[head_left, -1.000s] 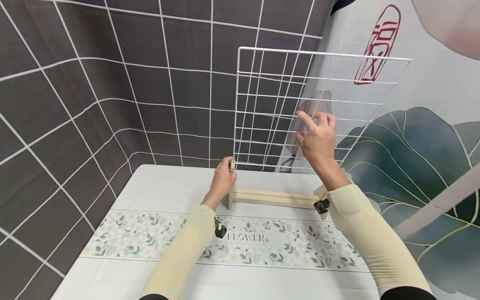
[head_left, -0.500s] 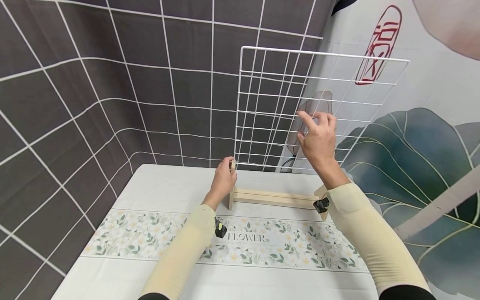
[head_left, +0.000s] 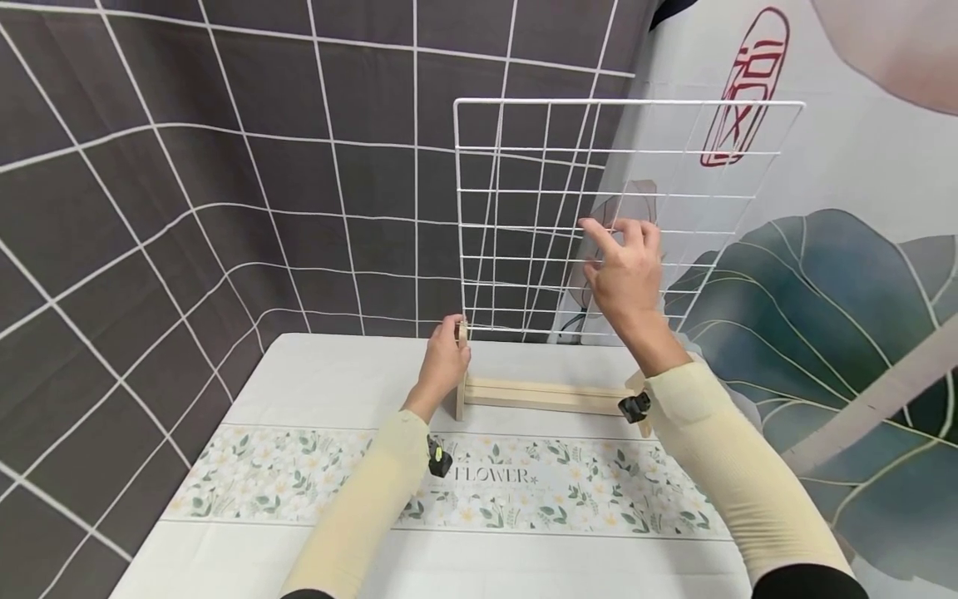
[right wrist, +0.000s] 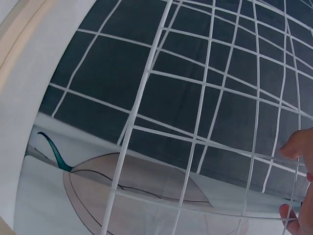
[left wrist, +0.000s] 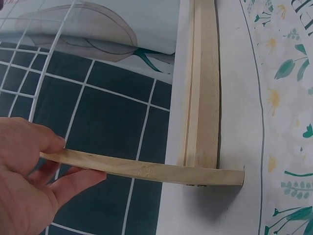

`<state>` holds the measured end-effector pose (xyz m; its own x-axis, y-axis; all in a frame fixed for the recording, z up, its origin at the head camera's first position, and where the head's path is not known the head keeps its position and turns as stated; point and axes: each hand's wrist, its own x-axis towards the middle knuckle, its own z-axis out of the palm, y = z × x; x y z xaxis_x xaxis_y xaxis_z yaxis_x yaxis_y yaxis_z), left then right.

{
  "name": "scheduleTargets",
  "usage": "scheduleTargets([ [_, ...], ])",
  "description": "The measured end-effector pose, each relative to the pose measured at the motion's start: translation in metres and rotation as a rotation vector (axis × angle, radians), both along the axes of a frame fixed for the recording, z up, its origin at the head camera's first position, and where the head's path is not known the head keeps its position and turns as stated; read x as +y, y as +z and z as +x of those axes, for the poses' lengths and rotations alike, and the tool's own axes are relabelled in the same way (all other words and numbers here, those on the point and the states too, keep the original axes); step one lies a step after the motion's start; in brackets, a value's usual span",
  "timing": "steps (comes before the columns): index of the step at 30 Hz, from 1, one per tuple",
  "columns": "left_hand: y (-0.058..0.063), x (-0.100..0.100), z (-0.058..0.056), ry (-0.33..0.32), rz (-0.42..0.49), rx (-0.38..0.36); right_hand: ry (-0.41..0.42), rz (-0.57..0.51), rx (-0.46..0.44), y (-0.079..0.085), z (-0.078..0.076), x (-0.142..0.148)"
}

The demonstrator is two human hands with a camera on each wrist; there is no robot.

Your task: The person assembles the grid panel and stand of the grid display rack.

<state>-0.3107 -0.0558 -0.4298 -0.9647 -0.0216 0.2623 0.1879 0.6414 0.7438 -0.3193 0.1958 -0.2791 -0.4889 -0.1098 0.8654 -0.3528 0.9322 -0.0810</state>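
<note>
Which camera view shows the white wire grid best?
The head view: nearly the whole grid is visible. The left wrist view shows only an edge section; the right wrist view, a larger cropped section.

we see a wire grid (head_left: 569,192) of smooth, coated-looking metal, a stand (left wrist: 208,88) of bare matt wood, faintly grained, a backdrop (head_left: 374,179) of matt, rippled cloth, a smooth matt table cover (head_left: 337,374), finely ribbed knit-cloth sleeves (head_left: 367,507)
</note>
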Motion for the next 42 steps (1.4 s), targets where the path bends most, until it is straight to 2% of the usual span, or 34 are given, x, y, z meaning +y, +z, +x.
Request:
scheduleTargets([
  [16,-0.003,-0.001,0.0,-0.01,-0.009,0.021,-0.018,-0.037,-0.062,-0.014,-0.002,0.007],
  [20,0.0,-0.003,-0.002,-0.027,0.014,0.005,-0.03,-0.039,-0.083,-0.018,-0.002,0.008],
  [26,0.007,-0.008,-0.005,-0.064,0.036,-0.065,-0.05,-0.036,-0.111,-0.024,-0.002,0.007],
  [30,0.024,-0.009,-0.006,-0.062,0.072,-0.044,-0.049,-0.034,-0.101,-0.027,-0.003,0.007],
  [35,0.054,-0.008,-0.008,-0.031,0.133,0.077,-0.051,-0.031,-0.093,-0.03,-0.004,0.007],
  [42,0.094,-0.006,-0.01,-0.021,0.218,0.244,-0.055,-0.015,-0.099,-0.033,-0.004,0.005],
])
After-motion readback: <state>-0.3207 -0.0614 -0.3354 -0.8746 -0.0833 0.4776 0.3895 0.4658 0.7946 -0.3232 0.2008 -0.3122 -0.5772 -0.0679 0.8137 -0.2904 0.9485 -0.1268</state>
